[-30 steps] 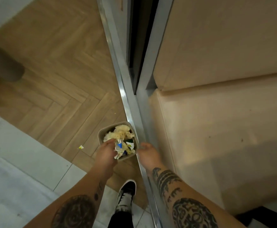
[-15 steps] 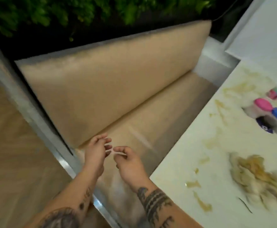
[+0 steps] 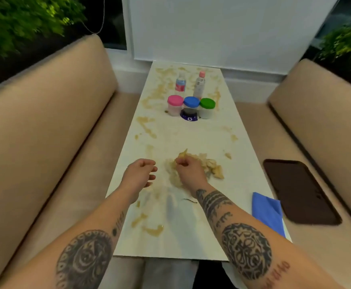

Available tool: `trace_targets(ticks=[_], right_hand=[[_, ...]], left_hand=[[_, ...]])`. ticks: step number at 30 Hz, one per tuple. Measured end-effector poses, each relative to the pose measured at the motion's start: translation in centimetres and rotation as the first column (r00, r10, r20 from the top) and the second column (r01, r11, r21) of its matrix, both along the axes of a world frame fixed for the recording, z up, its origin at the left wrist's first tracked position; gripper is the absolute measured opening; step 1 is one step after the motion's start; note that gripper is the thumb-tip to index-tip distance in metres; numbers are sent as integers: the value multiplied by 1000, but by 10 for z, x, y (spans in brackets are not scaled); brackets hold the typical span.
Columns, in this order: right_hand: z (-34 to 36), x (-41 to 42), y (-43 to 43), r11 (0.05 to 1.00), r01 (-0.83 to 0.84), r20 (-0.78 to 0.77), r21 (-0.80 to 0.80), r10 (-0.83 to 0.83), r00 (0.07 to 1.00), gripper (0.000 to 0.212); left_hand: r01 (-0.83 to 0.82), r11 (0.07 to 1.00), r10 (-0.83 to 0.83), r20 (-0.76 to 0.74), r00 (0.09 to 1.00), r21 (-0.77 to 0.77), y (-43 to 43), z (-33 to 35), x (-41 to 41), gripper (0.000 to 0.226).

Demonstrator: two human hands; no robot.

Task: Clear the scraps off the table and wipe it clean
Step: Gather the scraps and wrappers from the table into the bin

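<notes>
A long white table [image 3: 191, 243] runs away from me, smeared with yellowish stains. A heap of crumpled, soiled paper scraps [image 3: 209, 166] lies in its middle. My right hand [image 3: 188, 170] is on the heap's left side, fingers curled round some of the scraps. My left hand [image 3: 140, 174] hovers just left of it over the table, fingers loosely curled and holding nothing. A folded blue cloth [image 3: 267, 211] lies at the table's right edge near me.
Three jars with pink [image 3: 174, 105], blue [image 3: 191, 106] and green [image 3: 207, 107] lids stand mid-table, two small bottles [image 3: 199, 84] behind them. Beige benches flank the table; a dark tray [image 3: 299, 190] lies on the right bench. A white wall closes the far end.
My view swung from the floor bin full of scraps, across the left bench, to the table. Both hands left the bin; the right one now grips the scrap heap.
</notes>
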State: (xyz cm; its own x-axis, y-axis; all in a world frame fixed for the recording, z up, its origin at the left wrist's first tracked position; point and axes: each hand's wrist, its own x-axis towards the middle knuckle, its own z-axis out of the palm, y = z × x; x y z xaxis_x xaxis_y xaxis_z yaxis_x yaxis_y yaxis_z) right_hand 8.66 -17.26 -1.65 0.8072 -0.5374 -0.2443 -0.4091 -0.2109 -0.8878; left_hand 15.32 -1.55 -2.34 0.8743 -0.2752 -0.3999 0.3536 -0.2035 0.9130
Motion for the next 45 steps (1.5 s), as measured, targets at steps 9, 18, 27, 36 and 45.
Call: trace_targets(ticks=[9, 18, 27, 36, 45], right_hand=[[-50, 1, -42, 846, -317, -278, -427, 211, 937, 20], [-17, 1, -65, 999, 46, 180, 12, -48, 982, 19], [0, -1, -94, 771, 205, 99, 603, -328, 940, 33], [-9, -16, -102, 905, 140, 66, 402, -181, 981, 11], [-21, -33, -145, 806, 401, -31, 436, -432, 901, 20]], left_hand=[[169, 940, -190, 42, 981, 296, -48, -34, 6, 20], [112, 967, -111, -14, 994, 229, -55, -37, 6, 37], [79, 996, -84, -116, 990, -47, -89, -21, -11, 16], [184, 970, -203, -122, 972, -157, -135, -3, -7, 21], [-103, 983, 63, -251, 966, -150, -122, -7, 12, 39]])
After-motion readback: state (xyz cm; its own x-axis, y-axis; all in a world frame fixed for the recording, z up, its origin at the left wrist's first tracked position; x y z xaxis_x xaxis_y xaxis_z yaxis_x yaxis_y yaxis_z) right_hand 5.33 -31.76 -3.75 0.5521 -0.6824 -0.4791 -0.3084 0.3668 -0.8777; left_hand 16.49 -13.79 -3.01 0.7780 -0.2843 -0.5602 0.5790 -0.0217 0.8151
